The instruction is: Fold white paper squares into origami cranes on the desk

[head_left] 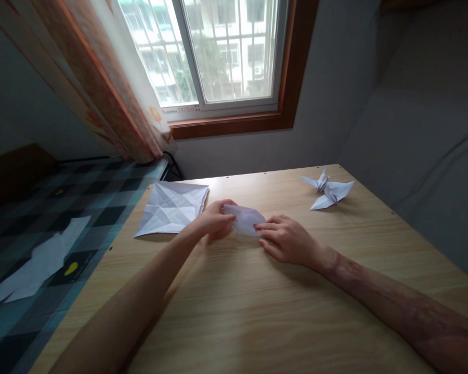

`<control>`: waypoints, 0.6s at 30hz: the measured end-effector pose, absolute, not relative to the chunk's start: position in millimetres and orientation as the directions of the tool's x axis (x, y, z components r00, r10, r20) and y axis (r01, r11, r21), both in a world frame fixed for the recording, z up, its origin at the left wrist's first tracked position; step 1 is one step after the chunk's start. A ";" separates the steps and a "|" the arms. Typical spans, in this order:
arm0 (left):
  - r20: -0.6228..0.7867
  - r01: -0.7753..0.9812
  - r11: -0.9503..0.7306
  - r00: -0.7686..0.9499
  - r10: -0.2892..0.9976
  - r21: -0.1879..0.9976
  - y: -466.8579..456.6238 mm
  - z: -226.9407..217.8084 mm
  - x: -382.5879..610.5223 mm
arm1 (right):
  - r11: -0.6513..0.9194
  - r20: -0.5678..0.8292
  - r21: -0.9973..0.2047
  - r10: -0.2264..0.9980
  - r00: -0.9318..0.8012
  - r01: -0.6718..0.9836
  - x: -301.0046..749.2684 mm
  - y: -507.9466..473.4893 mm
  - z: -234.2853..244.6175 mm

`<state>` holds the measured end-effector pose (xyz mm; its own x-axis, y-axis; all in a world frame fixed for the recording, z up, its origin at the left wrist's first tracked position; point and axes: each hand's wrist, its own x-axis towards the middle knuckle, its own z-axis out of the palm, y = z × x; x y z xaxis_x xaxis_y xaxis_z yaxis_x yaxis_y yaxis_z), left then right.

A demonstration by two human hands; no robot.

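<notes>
A small folded sheet of white paper [245, 218] is held between my two hands, just over the wooden table. My left hand [217, 217] pinches its left end, with the thumb on the near face and the fingers behind. At the paper's right end, my right hand [281, 238] has its fingertips pressed against the lower corner; its thumb is mostly hidden. Left of my left hand lies a creased square of paper [171, 208], opened flat. Two paper cranes [331, 194] stand close together beyond my right hand.
The wooden table [234, 317] ends at a far edge before the wall. A bed with a checked cover [113, 192] adjoins it on the left, with white paper strips [42, 265] on it. A curtain [113, 78] hangs beside the barred window [234, 52].
</notes>
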<state>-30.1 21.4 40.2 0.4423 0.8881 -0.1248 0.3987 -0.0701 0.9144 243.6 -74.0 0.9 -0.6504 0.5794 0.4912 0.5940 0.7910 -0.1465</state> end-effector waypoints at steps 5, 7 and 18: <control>-0.080 0.418 -0.080 0.352 0.932 0.905 21.9 43.8 -29.8 | 0.790 0.540 -0.137 0.565 -0.623 0.598 243.6 -71.4 -3.5; -0.054 0.422 -0.098 0.335 0.941 0.901 19.9 46.9 -29.9 | 0.792 0.547 -0.128 0.559 -0.623 0.598 243.2 -71.0 -4.7; 0.028 0.431 -0.153 0.282 0.959 0.889 20.0 46.6 -30.2 | 0.795 0.508 -0.114 0.562 -0.652 0.596 243.7 -74.4 -1.2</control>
<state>-30.2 20.0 46.6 0.2819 0.9590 0.0281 0.4313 -0.1528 0.8892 243.7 -74.4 -1.2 -0.6524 0.5623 0.5082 0.5964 0.7946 -0.1136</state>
